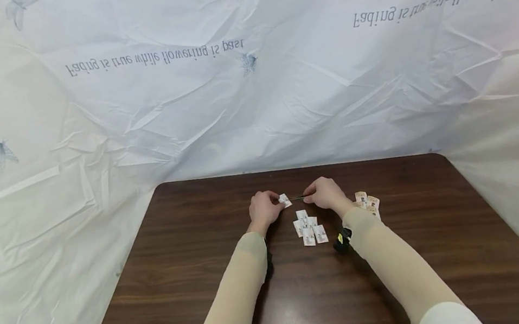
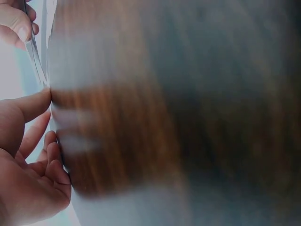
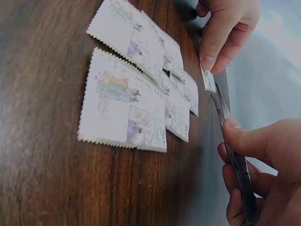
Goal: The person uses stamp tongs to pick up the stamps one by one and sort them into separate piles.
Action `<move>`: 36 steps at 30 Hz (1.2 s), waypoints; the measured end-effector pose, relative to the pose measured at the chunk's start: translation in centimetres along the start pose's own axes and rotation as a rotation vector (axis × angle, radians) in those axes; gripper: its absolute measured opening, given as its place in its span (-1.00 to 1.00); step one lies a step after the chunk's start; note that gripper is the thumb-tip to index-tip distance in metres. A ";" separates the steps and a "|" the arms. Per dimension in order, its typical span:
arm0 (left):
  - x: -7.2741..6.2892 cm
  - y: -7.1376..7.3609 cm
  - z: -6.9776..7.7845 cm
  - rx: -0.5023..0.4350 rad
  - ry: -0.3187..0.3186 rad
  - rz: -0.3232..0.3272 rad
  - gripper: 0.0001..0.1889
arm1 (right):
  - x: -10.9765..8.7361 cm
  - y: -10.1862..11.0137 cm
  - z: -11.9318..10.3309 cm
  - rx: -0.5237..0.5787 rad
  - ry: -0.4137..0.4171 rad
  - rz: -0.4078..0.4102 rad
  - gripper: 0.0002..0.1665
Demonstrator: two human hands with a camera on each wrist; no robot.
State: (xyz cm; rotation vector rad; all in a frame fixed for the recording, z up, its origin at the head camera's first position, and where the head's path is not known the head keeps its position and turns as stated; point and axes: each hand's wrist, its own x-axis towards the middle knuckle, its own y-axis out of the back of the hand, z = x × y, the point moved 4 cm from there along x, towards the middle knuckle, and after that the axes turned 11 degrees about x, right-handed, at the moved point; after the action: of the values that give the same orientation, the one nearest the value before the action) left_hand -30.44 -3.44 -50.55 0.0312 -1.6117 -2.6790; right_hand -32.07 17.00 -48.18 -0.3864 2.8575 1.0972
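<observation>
My left hand (image 1: 263, 208) pinches one small white postage stamp (image 1: 285, 200) at its left side, low over the far part of the table. Opposite it, my right hand (image 1: 327, 194) holds metal tweezers (image 3: 241, 172) between thumb and fingers, pointing left. In the right wrist view the tweezer tips stand slightly apart, right at the free end of that stamp. Between the forearms lies a loose, overlapping group of white stamps (image 3: 115, 106) with toothed edges and a printed picture. The left wrist view shows the left thumb and fingertips close to the tabletop.
A second group of stamps, yellowish (image 1: 372, 202), lies to the right, partly behind the right wrist. The dark wooden table (image 1: 188, 220) has rounded far corners. White printed sheeting (image 1: 283, 115) hangs behind it and at both sides.
</observation>
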 end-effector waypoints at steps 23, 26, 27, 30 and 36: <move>0.6 -0.4 0.6 -0.047 -0.070 -0.025 -0.73 | -0.2 0.5 -0.7 -0.056 -0.026 0.005 -0.72; 0.6 -0.4 0.4 -0.083 -0.074 -0.025 -0.73 | -0.3 0.8 -0.4 -0.046 -0.033 0.006 -0.72; 0.6 -0.4 0.4 -0.086 -0.076 -0.027 -0.73 | -0.2 0.9 -0.2 -0.043 -0.036 0.003 -0.72; 0.6 -0.3 0.3 -0.084 -0.070 -0.037 -0.72 | -0.3 1.0 -0.1 -0.038 -0.048 -0.011 -0.72; 0.6 -0.3 0.3 -0.046 -0.080 -0.029 -0.71 | -0.3 0.6 -0.5 -0.043 -0.044 -0.024 -0.71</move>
State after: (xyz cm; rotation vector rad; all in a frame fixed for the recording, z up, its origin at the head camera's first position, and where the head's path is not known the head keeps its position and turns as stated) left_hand -31.03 -3.03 -50.64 -0.0541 -1.5819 -2.7723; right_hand -31.96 17.16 -47.32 -0.3926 2.7875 1.1506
